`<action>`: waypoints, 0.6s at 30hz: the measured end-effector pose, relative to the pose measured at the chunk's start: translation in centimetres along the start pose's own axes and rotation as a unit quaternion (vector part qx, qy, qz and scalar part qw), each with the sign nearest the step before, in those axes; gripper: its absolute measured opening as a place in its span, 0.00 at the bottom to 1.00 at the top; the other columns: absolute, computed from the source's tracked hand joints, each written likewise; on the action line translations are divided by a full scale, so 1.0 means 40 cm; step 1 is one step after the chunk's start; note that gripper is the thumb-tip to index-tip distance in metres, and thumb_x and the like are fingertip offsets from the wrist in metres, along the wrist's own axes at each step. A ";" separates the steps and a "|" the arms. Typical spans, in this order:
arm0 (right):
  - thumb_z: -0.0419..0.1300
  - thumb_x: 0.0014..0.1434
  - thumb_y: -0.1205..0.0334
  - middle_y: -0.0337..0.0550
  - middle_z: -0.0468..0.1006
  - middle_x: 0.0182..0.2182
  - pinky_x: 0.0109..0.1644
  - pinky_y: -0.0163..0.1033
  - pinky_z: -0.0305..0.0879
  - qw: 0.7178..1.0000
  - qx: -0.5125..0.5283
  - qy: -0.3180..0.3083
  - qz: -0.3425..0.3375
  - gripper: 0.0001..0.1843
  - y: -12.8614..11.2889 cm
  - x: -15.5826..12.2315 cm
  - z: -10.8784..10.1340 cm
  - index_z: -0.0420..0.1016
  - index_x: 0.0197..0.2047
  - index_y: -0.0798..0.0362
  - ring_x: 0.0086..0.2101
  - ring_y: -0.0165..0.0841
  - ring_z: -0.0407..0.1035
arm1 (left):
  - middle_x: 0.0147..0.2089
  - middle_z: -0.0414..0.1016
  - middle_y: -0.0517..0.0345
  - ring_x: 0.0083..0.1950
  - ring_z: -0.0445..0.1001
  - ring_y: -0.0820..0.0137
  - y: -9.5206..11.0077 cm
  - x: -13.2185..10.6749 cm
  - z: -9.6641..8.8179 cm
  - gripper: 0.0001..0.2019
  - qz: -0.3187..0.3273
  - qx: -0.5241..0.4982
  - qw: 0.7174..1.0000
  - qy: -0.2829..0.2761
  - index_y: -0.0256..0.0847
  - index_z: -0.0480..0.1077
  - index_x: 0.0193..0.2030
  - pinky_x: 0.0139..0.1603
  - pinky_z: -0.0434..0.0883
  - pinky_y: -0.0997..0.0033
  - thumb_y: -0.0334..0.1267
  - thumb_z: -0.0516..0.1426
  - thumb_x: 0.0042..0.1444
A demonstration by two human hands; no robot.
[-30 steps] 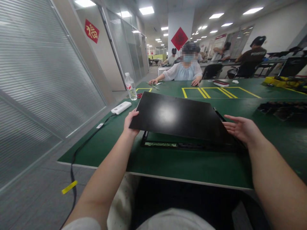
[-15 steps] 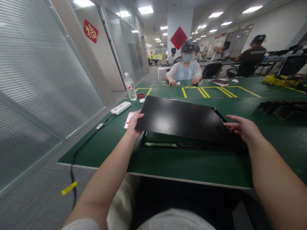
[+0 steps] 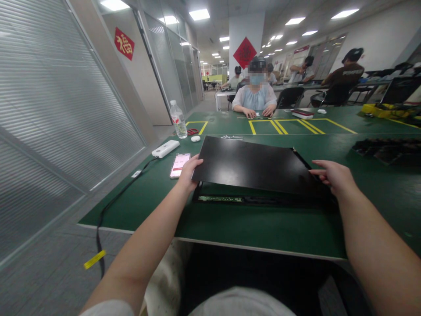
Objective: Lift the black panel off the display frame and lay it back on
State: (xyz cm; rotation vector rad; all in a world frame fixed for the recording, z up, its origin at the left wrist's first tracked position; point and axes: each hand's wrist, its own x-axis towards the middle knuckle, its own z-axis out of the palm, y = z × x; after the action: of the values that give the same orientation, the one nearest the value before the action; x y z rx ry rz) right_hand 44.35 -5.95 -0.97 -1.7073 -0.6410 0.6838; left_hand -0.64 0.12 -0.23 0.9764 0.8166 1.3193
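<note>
- Lit by blown-out white ceiling lights (image 3: 199,14), high beyond left hand (image 3: 190,173) and right hand (image 3: 337,177);
- Glaring softly off the black panel (image 3: 250,164) between both hands;
- Glowing at the phone (image 3: 179,166) beside the left hand;
- Nearly black beneath the green table (image 3: 250,224);
- Slanted by distortion at slatted glass (image 3: 49,109) left of both hands; soft far beyond

Left forearm (image 3: 144,250) and right forearm (image 3: 378,232) are reaching forward, apart. Left hand (image 3: 189,173) is gripping, thumb (image 3: 198,162) uppermost; right hand (image 3: 338,179) is pointing one digit (image 3: 320,163) inward.
</note>
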 end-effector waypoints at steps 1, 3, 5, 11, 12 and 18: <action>0.65 0.47 0.59 0.49 0.80 0.23 0.17 0.30 0.50 1.000 -0.003 0.003 -0.004 0.18 0.002 0.002 -0.001 0.82 0.43 0.54 0.19 0.29 0.64 | 0.41 0.84 0.51 0.42 0.82 0.60 -0.003 0.001 0.000 0.30 -0.003 -0.001 1.000 -0.002 0.34 0.76 0.55 0.44 0.76 0.65 0.36 0.65 0.42; 0.65 0.46 0.58 0.48 0.79 0.22 0.17 0.31 0.50 1.000 -0.010 0.008 -0.011 0.17 0.007 0.005 -0.002 0.82 0.41 0.54 0.19 0.29 0.63 | 0.42 0.84 0.51 0.43 0.82 0.59 -0.009 0.003 0.000 0.29 -0.011 -0.007 1.000 -0.001 0.35 0.76 0.56 0.45 0.76 0.64 0.36 0.66 0.43; 0.64 0.47 0.58 0.48 0.79 0.21 0.17 0.32 0.50 1.000 -0.018 0.013 -0.017 0.17 0.011 0.008 -0.003 0.82 0.41 0.53 0.19 0.30 0.62 | 0.42 0.84 0.50 0.45 0.82 0.58 -0.014 0.006 0.000 0.28 -0.018 -0.014 1.000 0.007 0.35 0.77 0.56 0.46 0.76 0.63 0.35 0.66 0.44; 0.65 0.47 0.57 0.48 0.80 0.24 0.19 0.33 0.52 0.998 -0.039 0.029 -0.033 0.18 0.020 0.010 -0.005 0.83 0.41 0.53 0.19 0.28 0.60 | 0.43 0.85 0.49 0.45 0.82 0.58 -0.024 0.006 0.002 0.25 -0.034 -0.012 0.999 0.005 0.35 0.78 0.55 0.46 0.77 0.63 0.35 0.65 0.47; 0.64 0.47 0.56 0.49 0.80 0.25 0.19 0.33 0.52 0.998 -0.043 0.032 -0.035 0.18 0.022 0.010 -0.005 0.83 0.41 0.53 0.19 0.28 0.60 | 0.43 0.85 0.49 0.45 0.82 0.58 -0.025 0.006 0.002 0.25 -0.036 -0.009 0.999 0.002 0.35 0.78 0.55 0.45 0.77 0.63 0.35 0.65 0.47; 0.65 0.48 0.53 0.49 0.81 0.27 0.20 0.34 0.55 0.995 -0.072 0.030 -0.057 0.20 0.038 0.025 -0.009 0.83 0.43 0.53 0.20 0.29 0.61 | 0.41 0.85 0.49 0.44 0.83 0.58 -0.028 0.010 0.002 0.21 -0.064 -0.007 0.998 0.022 0.37 0.79 0.53 0.42 0.77 0.64 0.33 0.65 0.49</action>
State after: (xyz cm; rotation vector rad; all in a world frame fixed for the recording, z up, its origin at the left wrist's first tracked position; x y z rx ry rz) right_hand 45.41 -5.79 -2.50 -1.8007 -0.7549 0.5140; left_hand -0.08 0.52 -1.21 0.8722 0.8871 1.2373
